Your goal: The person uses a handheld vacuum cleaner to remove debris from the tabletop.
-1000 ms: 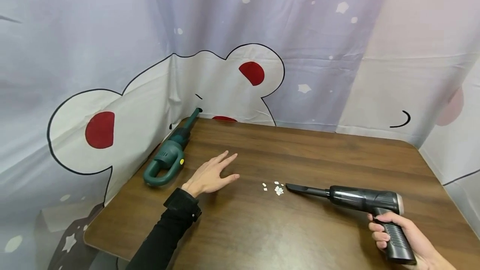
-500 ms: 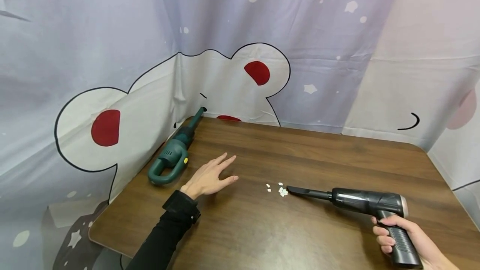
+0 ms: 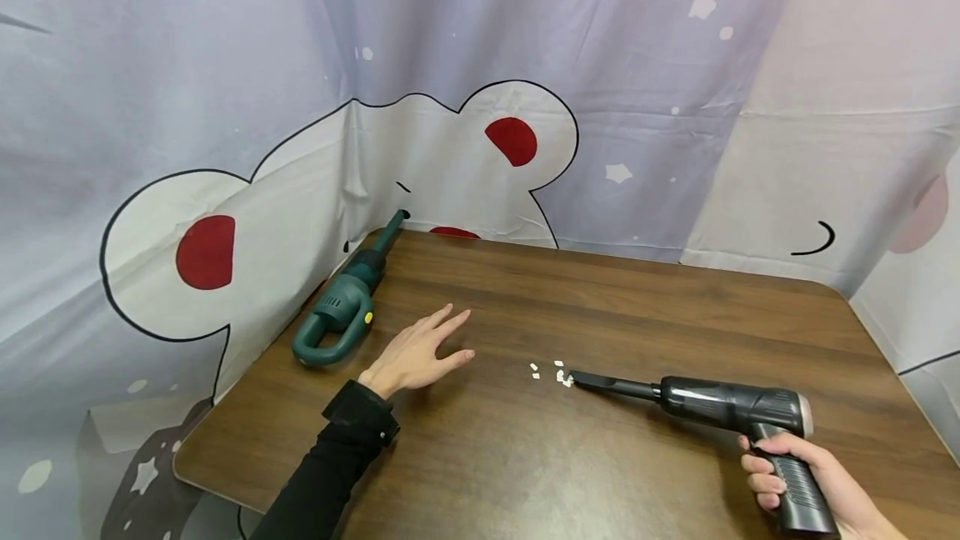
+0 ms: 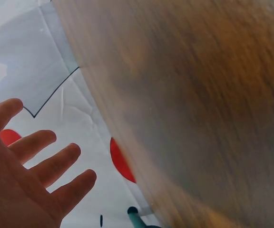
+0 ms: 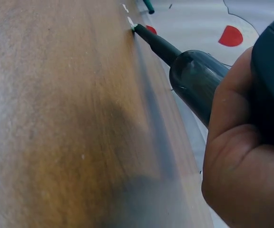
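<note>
A black handheld vacuum cleaner [image 3: 727, 402] is gripped by its handle in my right hand [image 3: 813, 473], at the right of the head view. Its long narrow nozzle [image 3: 615, 386] points left, the tip right at a small cluster of white paper bits [image 3: 561, 376]. Several bits lie loose on the wooden table just left of the tip. My left hand [image 3: 416, 354] is held over the table left of the bits, fingers spread and holding nothing. In the right wrist view the fingers wrap round the vacuum's handle, and the nozzle tip [image 5: 138, 28] meets the bits.
A dark green handheld power tool with a loop handle [image 3: 341, 307] lies along the table's left edge. The brown wooden table [image 3: 600, 290] is backed by a printed cloth curtain [image 3: 637, 90] at the rear and sides.
The vacuum's nozzle has shifted slightly left against the bits. Fewer bits show in the cluster at its tip. The left hand stays nearly still.
</note>
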Tool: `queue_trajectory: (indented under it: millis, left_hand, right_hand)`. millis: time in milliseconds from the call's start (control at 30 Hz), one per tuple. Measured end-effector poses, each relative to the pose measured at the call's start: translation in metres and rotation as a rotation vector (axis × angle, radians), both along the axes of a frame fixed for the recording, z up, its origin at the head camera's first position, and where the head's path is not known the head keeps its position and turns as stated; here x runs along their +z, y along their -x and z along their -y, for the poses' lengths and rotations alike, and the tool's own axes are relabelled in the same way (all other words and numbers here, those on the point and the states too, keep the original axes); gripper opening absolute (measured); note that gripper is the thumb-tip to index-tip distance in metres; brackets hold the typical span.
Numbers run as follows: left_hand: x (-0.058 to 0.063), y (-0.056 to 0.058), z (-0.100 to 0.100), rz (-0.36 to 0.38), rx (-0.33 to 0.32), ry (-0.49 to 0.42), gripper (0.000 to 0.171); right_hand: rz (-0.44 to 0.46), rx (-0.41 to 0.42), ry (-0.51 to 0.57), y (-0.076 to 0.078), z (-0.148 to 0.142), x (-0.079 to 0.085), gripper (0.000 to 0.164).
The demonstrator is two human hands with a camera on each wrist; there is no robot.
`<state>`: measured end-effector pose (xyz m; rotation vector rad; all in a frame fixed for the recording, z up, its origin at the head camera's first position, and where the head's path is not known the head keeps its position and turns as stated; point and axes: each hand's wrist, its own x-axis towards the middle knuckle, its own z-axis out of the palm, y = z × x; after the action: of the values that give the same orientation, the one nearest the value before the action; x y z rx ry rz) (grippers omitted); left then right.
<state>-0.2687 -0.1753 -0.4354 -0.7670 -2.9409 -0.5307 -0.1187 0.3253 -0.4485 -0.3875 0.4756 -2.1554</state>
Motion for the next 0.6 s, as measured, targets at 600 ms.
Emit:
queue_trajectory:
  millis: [600]
  left_hand:
    - [-0.0006,-0.0007,0.001,0.019,-0.006,-0.016,0.074]
  right_hand:
    - [-0.037,-0.021,-0.02,-0.0005,0.0034,-0.0061,0.045]
